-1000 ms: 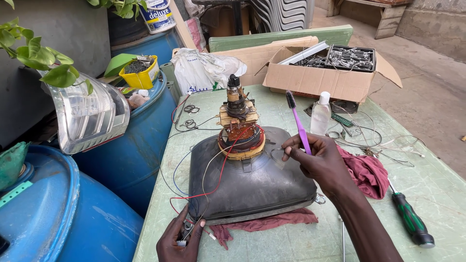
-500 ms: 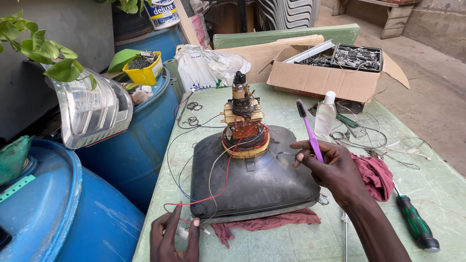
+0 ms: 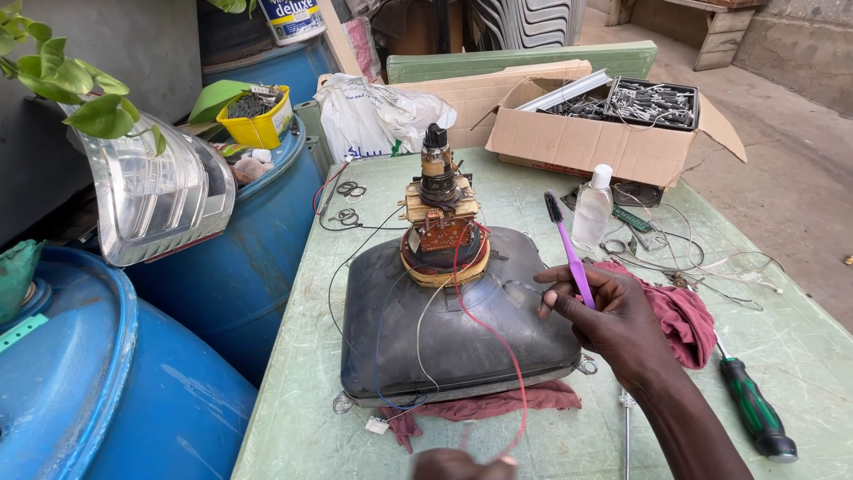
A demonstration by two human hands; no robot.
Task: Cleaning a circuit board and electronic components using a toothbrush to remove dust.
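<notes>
Old picture tube (image 3: pixel 453 338) face down at the centre of the frame, on a pale green table (image 3: pixel 293 400).

Its dusty black funnel is still wired, copper coil on the neck. The right hand (image 3: pixel 613 316) grips a purple toothbrush (image 3: pixel 569 253), bristles up, fingers resting on the tube; the left hand (image 3: pixel 462 464), bottom edge, pinches a red wire (image 3: pixel 498 342). A green screwdriver (image 3: pixel 755 418) lies untouched.
</notes>
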